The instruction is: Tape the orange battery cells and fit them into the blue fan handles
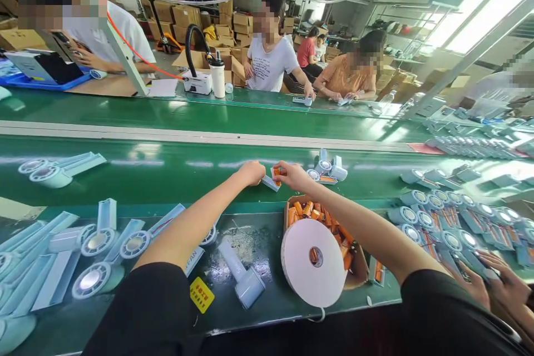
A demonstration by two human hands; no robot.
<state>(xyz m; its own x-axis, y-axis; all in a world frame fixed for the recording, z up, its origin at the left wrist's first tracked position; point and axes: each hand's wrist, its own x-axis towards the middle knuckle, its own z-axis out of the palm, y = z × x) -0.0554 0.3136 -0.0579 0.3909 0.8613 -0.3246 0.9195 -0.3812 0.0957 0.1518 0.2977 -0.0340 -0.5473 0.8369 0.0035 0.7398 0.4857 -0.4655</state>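
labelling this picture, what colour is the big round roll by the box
The roll is white, best seen in the head view.

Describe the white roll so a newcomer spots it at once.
On the near worktop, find the cardboard box of orange cylinders. The white roll covers part of it. Unlike the cylinders, it's one broad, flat disc with a small round centre hole.

1. Casing: pale blue.
2. Cylinder: orange with a white patch, like the orange cells in the brown box.
3. Fans: pale blue, their round grilles whitish.
4. Tape roll: plain white.
5. Card: yellow, dark lettering.
6. Belt: green; divider strip: white.
7. Desk: dark green.
8. Sleeves: black.
9. Co-workers' shirts: one white with dark lettering, one orange.
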